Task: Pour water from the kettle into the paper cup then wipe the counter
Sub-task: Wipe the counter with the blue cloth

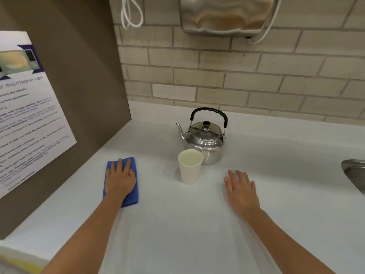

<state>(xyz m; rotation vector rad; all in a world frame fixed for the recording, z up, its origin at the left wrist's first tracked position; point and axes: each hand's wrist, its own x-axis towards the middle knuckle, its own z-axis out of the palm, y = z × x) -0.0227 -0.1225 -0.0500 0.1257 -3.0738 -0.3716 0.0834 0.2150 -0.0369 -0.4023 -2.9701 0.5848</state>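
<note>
Paper cup (190, 167) at centre frame, upright on the white counter (177, 224), filled near the rim with pale liquid; pour step judged done. Kettle (205, 139) directly behind it, touching or just short of touching, cannot tell which; lid on, handle up, spout aimed toward the left of the frame. Blue cloth (131, 196) left of centre, folded flat on the counter, well apart from the cup. Left hand (120, 178) spread open, palm down, pressing on the cloth, not clutching it. Right hand (242, 186) right of centre, open, fingers loosely spread, low over or resting on the bare counter, holding nothing; contact hard to confirm. Steel sink (353, 173) rim at the right edge. Laminated microwave notice (29, 115) on the brown side panel at left; tiled wall behind, metal dispenser (227, 14) and white cords at upper frame. Wiping judged the step in hand. Main risk: a wide sweep toward centre frame clipping the cup, which is light, tall and full, so likely to tip or slosh and wet the counter. Second risk: cloth bunching under a flat palm, leaving streaks. Third: right forearm drifting inward and nudging the cup or kettle.
</note>
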